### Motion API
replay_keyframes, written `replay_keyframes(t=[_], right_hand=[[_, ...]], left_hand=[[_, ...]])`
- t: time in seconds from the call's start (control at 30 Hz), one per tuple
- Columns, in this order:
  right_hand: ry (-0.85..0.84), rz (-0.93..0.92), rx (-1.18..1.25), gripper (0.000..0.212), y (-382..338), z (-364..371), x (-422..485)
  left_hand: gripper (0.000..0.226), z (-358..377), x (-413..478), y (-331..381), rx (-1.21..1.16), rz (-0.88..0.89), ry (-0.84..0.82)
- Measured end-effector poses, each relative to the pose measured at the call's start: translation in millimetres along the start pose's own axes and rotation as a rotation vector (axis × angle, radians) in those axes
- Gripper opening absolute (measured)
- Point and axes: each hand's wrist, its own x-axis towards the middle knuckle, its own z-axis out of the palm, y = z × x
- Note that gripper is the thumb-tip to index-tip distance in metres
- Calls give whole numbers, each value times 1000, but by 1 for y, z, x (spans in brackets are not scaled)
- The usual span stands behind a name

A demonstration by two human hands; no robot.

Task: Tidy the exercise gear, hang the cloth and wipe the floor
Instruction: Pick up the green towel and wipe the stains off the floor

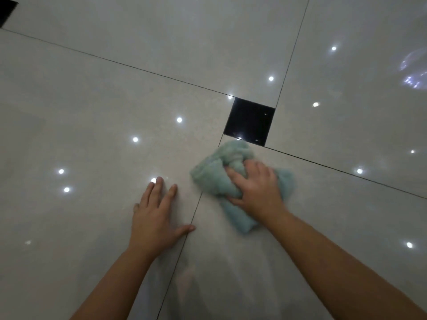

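Glossy pale grey tiled floor (pixel 97 107) with thin dark grout lines and pinpoint light reflections. Right hand (pixel 256 188) grips a bunched pale green terry cloth (pixel 215 174), fingers curled into its folds, pressing it to the floor just below a small black square inset tile (pixel 249 121). Left hand (pixel 154 213) lies flat beside it, fingers spread wide, thumb touching a grout line.

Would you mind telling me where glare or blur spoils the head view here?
Head view: small lights reflect as white spots across the glossy floor; the green cloth under the right hand is blurred; the left hand looks sharper.
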Motion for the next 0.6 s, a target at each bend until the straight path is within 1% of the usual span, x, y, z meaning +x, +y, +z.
replay_keyframes(t=[0.03, 0.1, 0.13, 0.17, 0.2, 0.23, 0.27, 0.33, 0.4, 0.47, 0.5, 0.53, 0.6], right_hand=[[6, 85, -17, 58, 12, 0, 21], [-58, 327, 5, 58, 19, -7, 58], [-119, 430, 38, 59, 13, -8, 68], [-138, 484, 57, 59, 1, -7, 69], [-126, 474, 60, 59, -16, -7, 62], [-87, 391, 48, 60, -37, -6, 49], [-83, 274, 51, 61, -60, -4, 32], [-120, 71, 78, 63, -96, 2, -4], [-124, -21, 118, 62, -105, 4, -13], [-108, -83, 106, 59, -91, 4, -2], [-88, -92, 82, 58, -77, 4, 6], [-73, -49, 54, 58, -61, 4, 15], [-80, 141, 9, 61, -24, 0, 31]], left_hand=[[107, 0, 0, -1, 3, 13, 1], [110, 0, 0, -3, 9, 29, -14], [111, -1, 0, -3, 11, 31, -26], [112, -2, 0, -3, 7, 27, -39], [112, -4, 0, -3, -4, 22, -37], [111, -6, -1, -3, -4, 16, -32], [109, -6, -4, -5, 3, 2, -17], [107, -2, -14, -12, -19, -43, 24], [112, 6, -34, -22, -48, -142, -7], [113, 14, -55, -35, -39, -208, -7], [111, 16, -63, -40, -24, -219, -24], [109, 17, -67, -43, -13, -221, -41], [106, 14, -65, -41, -19, -180, -38]])
